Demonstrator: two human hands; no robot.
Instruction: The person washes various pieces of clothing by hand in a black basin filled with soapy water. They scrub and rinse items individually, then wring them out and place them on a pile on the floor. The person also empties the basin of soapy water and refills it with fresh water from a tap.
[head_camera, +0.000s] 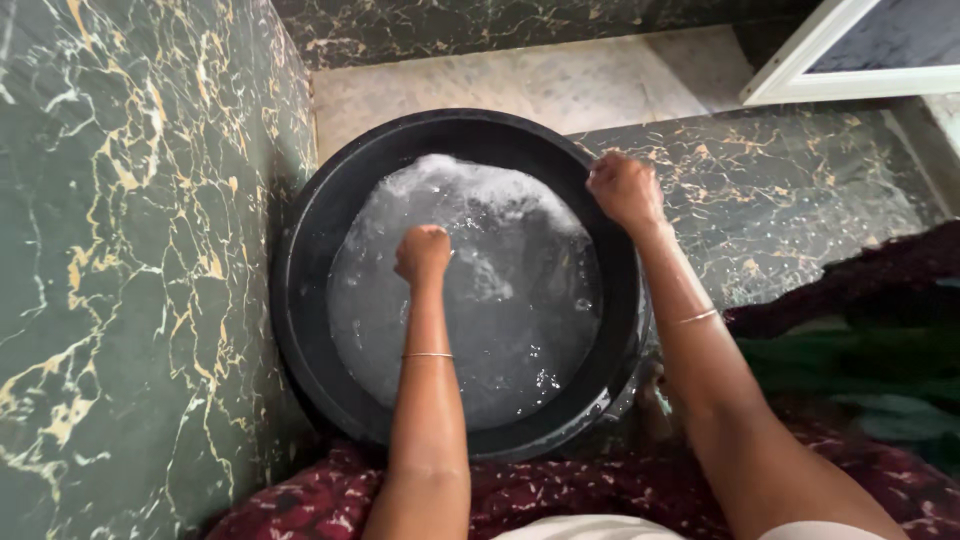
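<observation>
Round black tub (300, 300) upright, left hand (422, 252) fisted inside

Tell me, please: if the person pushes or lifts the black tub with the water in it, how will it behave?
The black tub is probably heavy: water fills most of it. Pushed, it would likely slosh, since the water already foams. Its wet rim may be slippery where the right hand is.
</observation>
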